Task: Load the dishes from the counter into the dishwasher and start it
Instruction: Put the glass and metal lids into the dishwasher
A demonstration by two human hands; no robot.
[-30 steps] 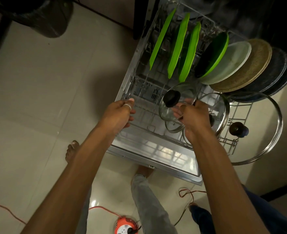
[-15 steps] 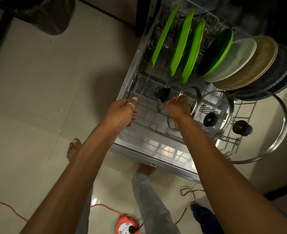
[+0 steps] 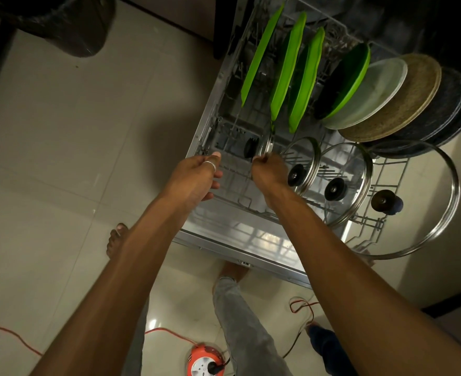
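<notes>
My right hand (image 3: 271,169) pinches the small lid (image 3: 267,143) by its rim; a second ago that lid faced up at me in front of the other lids (image 3: 305,156), and it has since gone left and turned on edge, knob to the left, in the rack (image 3: 386,175) just below the green plates (image 3: 289,66); I judge it nearly seated, with only the release left; my left hand (image 3: 196,176) sits at the rack's left edge, fingers loosely curled; whether it grips the wire I cannot tell.

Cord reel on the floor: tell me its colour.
The cord reel is orange with a white face, head view.
</notes>
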